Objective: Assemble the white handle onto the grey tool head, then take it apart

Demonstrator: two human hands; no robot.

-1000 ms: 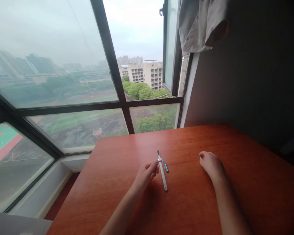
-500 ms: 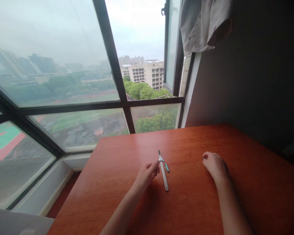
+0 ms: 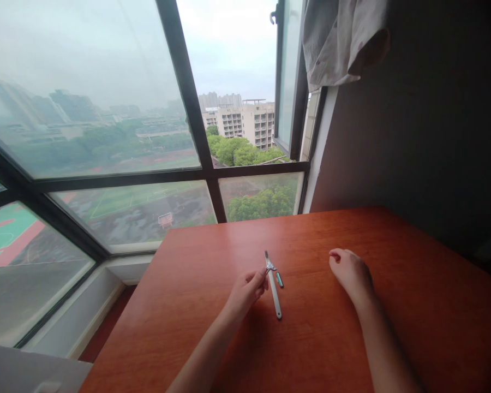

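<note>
My left hand (image 3: pixel 249 289) is closed in a pinch at the metal head of a slim grey-handled tool (image 3: pixel 275 297). Its long handle, with a hole at the end, points toward me, and a dark narrow tip shows at the far end. Just right of the head lies a small green and dark piece (image 3: pixel 279 279) on the wooden table (image 3: pixel 311 338). Well to the right, my right hand (image 3: pixel 352 273) is held over the tabletop with its fingers curled closed. Whatever it may hold is hidden inside the fingers.
Behind the table's far edge stand dark-framed windows (image 3: pixel 126 180), with one pane (image 3: pixel 287 76) swung outward. A grey cloth (image 3: pixel 339 43) hangs at the upper right, in front of a dark wall (image 3: pixel 413 125). The table's left edge drops to a low ledge (image 3: pixel 94 311).
My right hand has moved slightly left and away from me; the dark bit seen at its fingertips no longer shows. My left hand and the tool have barely moved.
</note>
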